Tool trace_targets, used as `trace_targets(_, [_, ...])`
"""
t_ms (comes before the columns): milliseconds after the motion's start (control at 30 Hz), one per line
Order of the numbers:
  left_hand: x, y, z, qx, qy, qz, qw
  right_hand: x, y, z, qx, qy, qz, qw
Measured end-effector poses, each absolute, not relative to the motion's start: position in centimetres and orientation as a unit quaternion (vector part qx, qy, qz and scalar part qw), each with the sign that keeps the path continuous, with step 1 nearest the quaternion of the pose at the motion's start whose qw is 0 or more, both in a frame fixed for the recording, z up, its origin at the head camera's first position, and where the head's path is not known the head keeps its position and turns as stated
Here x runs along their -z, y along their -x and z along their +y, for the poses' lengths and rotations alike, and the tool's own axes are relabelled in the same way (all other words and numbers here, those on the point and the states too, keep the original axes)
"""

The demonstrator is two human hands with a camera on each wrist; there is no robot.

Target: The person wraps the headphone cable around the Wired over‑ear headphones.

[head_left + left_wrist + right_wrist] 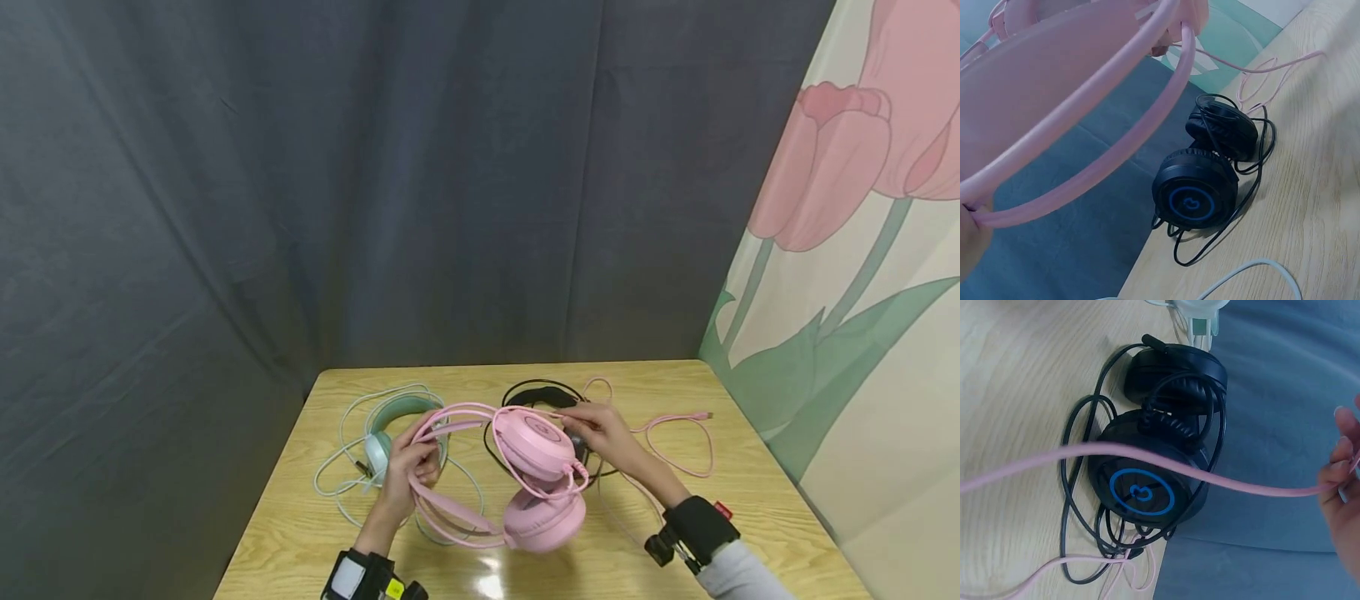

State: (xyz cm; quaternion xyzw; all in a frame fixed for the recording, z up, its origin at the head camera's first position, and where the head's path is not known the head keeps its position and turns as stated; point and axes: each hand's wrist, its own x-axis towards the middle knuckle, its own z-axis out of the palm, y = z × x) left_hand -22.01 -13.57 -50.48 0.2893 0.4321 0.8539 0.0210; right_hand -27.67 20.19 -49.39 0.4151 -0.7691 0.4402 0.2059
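A pink headset [536, 475] is held up over the wooden table [750, 508]. My left hand [415, 460] grips its headband [1085, 119] on the left side; only a bit of this hand [969, 240] shows in the left wrist view. My right hand [596, 427] is beside the upper pink earcup [534, 442] and pinches the headset's pink cable [1147, 455] between its fingertips [1337, 470]. The cable runs off in loops to the right [678, 437]. A black headset [1154, 469] with a blue ring logo lies under the cable, its black cord wound about it.
A mint and white headset [386, 421] with a loose white cable [333, 479] lies at the table's left. The black headset [1200, 187] sits mid-table behind the pink one. Dark curtain hangs behind, and a tulip-print wall [862, 250] stands at the right.
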Motion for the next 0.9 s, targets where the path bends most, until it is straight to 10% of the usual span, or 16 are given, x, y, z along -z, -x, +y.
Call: trace_targets(900, [48.8, 22.4, -12.9, -0.936, -0.242, 0.254, 0.041, 51.9, 27.0, 19.7, -0.328, -0.326, -0.871, 0.164])
